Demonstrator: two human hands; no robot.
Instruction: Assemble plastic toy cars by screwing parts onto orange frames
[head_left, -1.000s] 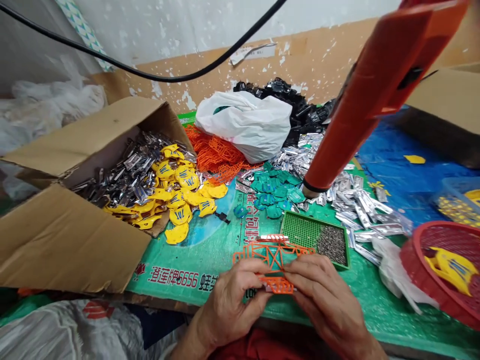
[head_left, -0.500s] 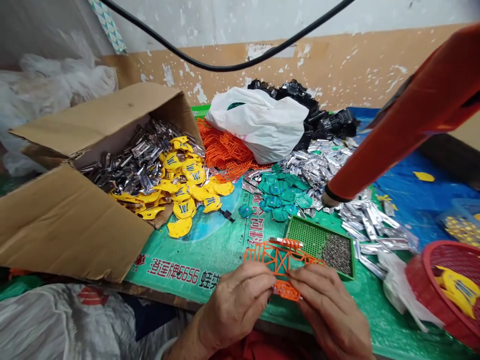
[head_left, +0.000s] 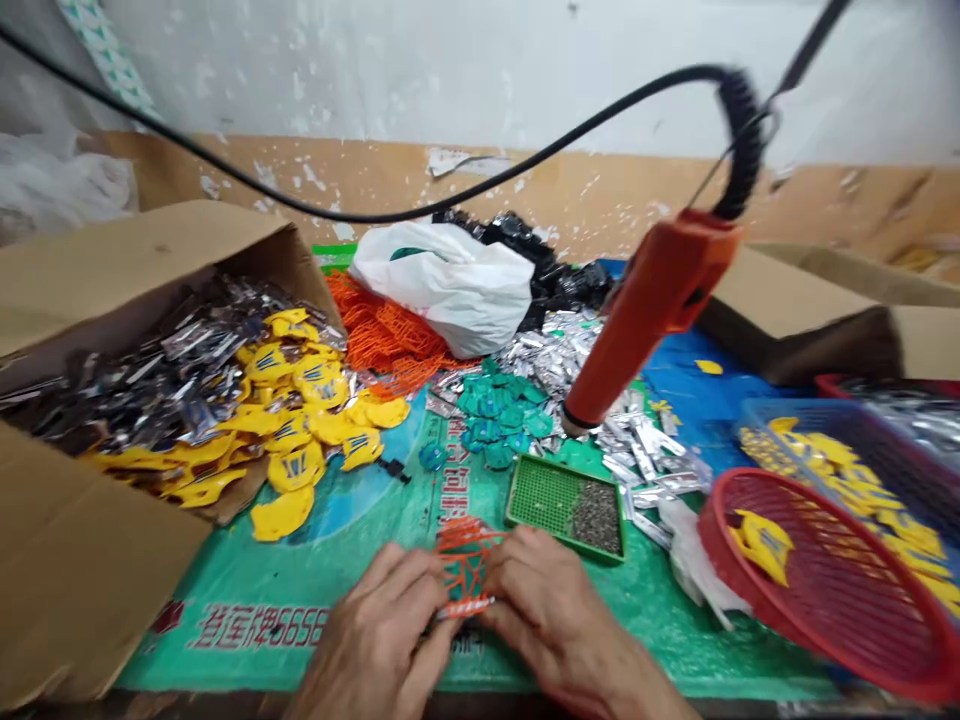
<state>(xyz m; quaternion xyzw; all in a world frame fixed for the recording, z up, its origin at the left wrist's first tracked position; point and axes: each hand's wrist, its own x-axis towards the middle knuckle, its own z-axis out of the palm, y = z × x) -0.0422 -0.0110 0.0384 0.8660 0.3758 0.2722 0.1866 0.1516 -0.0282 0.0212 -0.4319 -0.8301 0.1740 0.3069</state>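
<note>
My left hand [head_left: 379,625] and my right hand [head_left: 544,610] both grip an orange plastic lattice frame [head_left: 463,565] low over the near side of the table. Fingers close on its two sides, and motion blurs the fine detail. A pale shiny strip [head_left: 466,607] shows along the frame's near edge, between the thumbs. Just beyond my right hand lies a green tray [head_left: 551,492] with small dark screws [head_left: 598,515] at its right end. Above that tray hangs an orange-red power screwdriver [head_left: 645,310], tip down.
On the left, a cardboard box [head_left: 105,590] spills silvery parts and yellow pieces [head_left: 296,465]. Teal pieces [head_left: 499,410], orange frames [head_left: 397,330] and a white bag [head_left: 450,285] lie behind. A red basket [head_left: 840,580] stands right. A black cable [head_left: 480,190] crosses above.
The view has swung right and tilted up, bringing more baskets and the whole screwdriver into sight. The orange frame is now turned more end-on between my hands, still held by both.
</note>
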